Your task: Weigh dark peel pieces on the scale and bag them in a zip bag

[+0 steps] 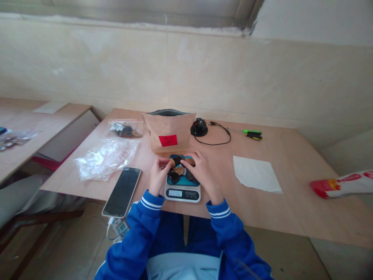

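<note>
A small white kitchen scale point(183, 197) with a blue-green top stands at the table's front edge, its display lit with digits that look like 112. On its top lie several curled dried pieces point(178, 170), dark on one side and tan on the other, like dried peel. My left hand point(159, 171) pinches one dark-and-tan piece point(175, 161) at the scale's upper left. Thumb and fingers of my right hand point(199, 169) close around another tan piece point(190, 160) at the upper right. Both hands partly cover the scale's sides.
Behind the scale stands a brown paper bag point(154, 134) with a red label. To the left are clear plastic bags point(106, 157) and a phone point(122, 192) overhanging the edge. Rightward lie a black device with cable point(199, 127), screwdrivers point(253, 134), white paper point(256, 174) and a red-white packet point(339, 184).
</note>
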Demonstrator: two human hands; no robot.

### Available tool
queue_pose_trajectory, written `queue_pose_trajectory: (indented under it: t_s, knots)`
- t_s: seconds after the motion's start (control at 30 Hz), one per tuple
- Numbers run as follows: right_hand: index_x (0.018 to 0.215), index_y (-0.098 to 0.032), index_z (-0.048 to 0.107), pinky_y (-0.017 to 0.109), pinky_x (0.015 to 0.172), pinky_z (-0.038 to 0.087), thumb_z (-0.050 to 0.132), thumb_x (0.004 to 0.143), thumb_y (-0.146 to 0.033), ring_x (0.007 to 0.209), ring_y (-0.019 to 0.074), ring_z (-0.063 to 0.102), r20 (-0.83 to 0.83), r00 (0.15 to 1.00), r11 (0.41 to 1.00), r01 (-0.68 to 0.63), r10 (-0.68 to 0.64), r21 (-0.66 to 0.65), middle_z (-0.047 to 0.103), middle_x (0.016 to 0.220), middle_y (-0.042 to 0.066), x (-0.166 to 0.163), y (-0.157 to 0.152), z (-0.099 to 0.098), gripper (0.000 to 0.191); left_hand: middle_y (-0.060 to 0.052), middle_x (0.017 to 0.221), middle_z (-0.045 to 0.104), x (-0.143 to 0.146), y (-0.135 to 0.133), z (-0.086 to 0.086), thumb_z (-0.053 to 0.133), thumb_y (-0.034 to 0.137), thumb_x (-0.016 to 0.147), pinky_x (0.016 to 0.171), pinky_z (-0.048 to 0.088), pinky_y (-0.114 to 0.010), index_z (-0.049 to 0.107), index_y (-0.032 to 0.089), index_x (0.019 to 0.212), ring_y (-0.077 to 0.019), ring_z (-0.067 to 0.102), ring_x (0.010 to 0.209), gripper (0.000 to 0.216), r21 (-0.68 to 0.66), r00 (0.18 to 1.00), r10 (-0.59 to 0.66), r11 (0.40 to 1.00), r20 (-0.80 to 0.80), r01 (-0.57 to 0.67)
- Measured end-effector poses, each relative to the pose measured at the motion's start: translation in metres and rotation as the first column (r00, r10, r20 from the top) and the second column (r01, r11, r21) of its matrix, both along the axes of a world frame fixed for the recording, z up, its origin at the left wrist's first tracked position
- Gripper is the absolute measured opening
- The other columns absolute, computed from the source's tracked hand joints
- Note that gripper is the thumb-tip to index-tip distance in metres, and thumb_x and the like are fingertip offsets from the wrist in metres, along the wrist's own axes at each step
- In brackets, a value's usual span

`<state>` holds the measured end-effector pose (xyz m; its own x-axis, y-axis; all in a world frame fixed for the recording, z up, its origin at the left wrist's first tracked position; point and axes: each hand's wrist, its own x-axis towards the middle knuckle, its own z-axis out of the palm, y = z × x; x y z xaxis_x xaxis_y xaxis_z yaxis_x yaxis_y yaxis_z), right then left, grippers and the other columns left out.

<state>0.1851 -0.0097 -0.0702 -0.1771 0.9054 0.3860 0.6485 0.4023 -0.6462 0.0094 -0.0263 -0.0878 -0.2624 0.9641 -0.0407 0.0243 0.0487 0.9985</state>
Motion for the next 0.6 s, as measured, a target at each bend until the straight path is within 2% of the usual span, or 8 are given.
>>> queue_pose_trajectory:
  t_s: [0.13,0.3,0.43,0.6]
  knots:
    - [0.098,-0.020,0.065,0.041,0.091,0.043,0.046,0.097,-0.034,0.100,0.0240,0.057,-0.061,0.992,0.993,0.109,-0.106,0.052,0.063,0.099,0.009,0.008,-0.012,0.008,0.024,-0.004,0.084,0.066,0.002,-0.002,0.001,0.069,0.041,0.075,0.071,0.048,-0.031,0.061,0.015,0.085,-0.0166,0.062,0.075,0.029,0.039,0.989,-0.013,0.999,-0.146,0.019]
    - [0.096,-0.021,0.065,0.040,0.090,0.044,0.042,0.097,-0.029,0.097,0.0228,0.056,-0.157,0.970,0.976,0.202,-0.188,0.083,0.063,0.097,0.008,0.022,-0.039,0.012,0.024,-0.004,0.086,0.066,-0.001,-0.006,0.012,0.064,0.040,0.080,0.070,0.047,-0.029,0.061,0.016,0.089,-0.0160,0.061,0.075,0.026,0.046,0.987,-0.010,0.999,-0.160,0.018]
    - [0.095,-0.020,0.063,0.036,0.082,0.047,0.043,0.097,-0.028,0.093,0.0206,0.057,-0.266,0.922,0.953,0.300,-0.281,0.032,0.063,0.095,0.008,0.034,-0.075,0.002,0.022,-0.004,0.088,0.066,-0.010,-0.020,0.021,0.059,0.042,0.084,0.073,0.047,-0.029,0.062,0.017,0.089,-0.0170,0.062,0.080,0.025,0.080,0.981,0.069,0.995,-0.179,-0.055]
    - [0.097,-0.021,0.062,0.032,0.075,0.048,0.044,0.097,-0.026,0.088,0.0192,0.060,-0.266,0.908,0.944,0.330,-0.322,-0.016,0.064,0.093,0.007,0.043,-0.126,-0.019,0.019,-0.003,0.089,0.065,-0.014,-0.058,0.024,0.053,0.044,0.089,0.064,0.045,-0.026,0.060,0.018,0.091,-0.0134,0.057,0.069,0.027,0.061,0.984,0.084,0.995,-0.157,-0.075]
